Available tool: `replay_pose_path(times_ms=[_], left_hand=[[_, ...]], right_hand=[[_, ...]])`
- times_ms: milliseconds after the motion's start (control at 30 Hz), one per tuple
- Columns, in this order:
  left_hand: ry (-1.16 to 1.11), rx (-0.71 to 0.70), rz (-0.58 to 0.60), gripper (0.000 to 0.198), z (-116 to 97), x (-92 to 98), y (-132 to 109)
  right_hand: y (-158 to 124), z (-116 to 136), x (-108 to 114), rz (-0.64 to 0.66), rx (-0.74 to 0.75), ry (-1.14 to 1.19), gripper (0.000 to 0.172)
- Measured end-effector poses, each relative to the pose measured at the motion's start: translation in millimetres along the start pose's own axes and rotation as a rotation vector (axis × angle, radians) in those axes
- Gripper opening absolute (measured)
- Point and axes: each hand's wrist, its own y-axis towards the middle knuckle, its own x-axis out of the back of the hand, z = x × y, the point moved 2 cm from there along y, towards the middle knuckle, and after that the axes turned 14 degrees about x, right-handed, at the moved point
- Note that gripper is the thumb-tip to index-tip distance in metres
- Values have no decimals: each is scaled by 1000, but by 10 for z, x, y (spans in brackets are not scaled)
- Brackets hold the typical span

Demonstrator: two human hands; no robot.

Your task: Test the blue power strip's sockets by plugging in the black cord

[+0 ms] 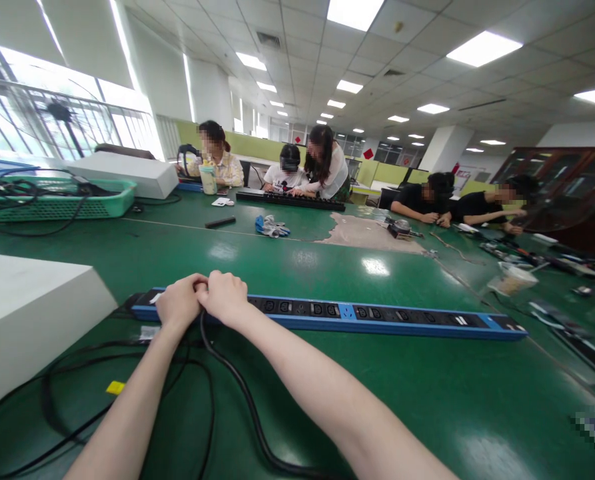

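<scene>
Both hands, the left hand [178, 301] and the right hand [226, 297], are closed and pressed together over the left end of the blue power strip [357, 319], with a black cable [237, 387] coming out under them.

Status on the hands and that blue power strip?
Left hand and right hand closed together on power strip, left end. Black cable trails from under them. White box sits left.

Long blue-edged black power strip [357, 317] flat across the green table (black cable [247, 400] trailing near end)
</scene>
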Motion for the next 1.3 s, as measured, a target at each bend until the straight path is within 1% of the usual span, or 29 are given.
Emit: replay_pose_path(times_ms=[167,267,367,600,733,800,933,1033,1100,1300], left_hand=[[-3,14,-28,36,4,-17,10],[-6,18,-44,36,4,-33,9],[2,-7,-58,36,1,-34,-1],[8,3,-69,36,6,-37,-2],[32,10,-65,38,14,-55,0],[40,12,-57,37,17,-59,-5],[29,31,-38,38,10,-51,-13],[27,49,-12,40,-5,-49,-12],[38,63,-7,40,-8,-50,-10],[63,39,-29,36,3,-51,-17]], right_hand=[[-81,56,-22,-63,6,-26,25],[-78,59,-14,-49,18,-20,23],[-9,36,-12,-11,12,2,24],[-12,36,-76,-66,9,-8,24],[36,14,-70,-33,-5,20,29],[48,20,-71,-36,-13,22,29],[-83,102,-96,-89,-13,-25,20],[-224,175,-94,-64,27,-56,25],[-259,193,-63,-54,46,-61,28],[-100,121,17,-15,-4,-20,21]])
